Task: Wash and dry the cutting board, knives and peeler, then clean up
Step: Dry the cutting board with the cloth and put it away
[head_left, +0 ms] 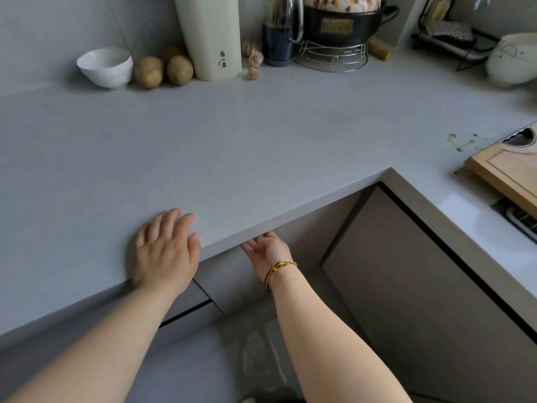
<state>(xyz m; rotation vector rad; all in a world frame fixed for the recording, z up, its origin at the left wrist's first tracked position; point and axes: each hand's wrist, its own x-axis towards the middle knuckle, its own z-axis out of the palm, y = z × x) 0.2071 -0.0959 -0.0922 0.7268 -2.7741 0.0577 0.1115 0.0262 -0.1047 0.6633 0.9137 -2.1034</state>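
My left hand (165, 251) lies flat, palm down and fingers apart, on the grey countertop (203, 141) near its front edge. My right hand (267, 250), with a braided bracelet on the wrist, is held palm up and open just under the counter's edge, holding nothing. A wooden cutting board (505, 173) lies at the far right, partly over the sink, far from both hands. Green vegetable scraps (462, 142) lie on the counter beside the board. No knife or peeler is in view.
Along the back wall stand a white bowl (106, 66), potatoes (162, 71), a tall cream container (213, 36), garlic (255, 58), a dark jug (280, 33), a black pot on a wire stand (334, 55) and another bowl (513, 58). Cabinet fronts (406, 301) are below the counter.
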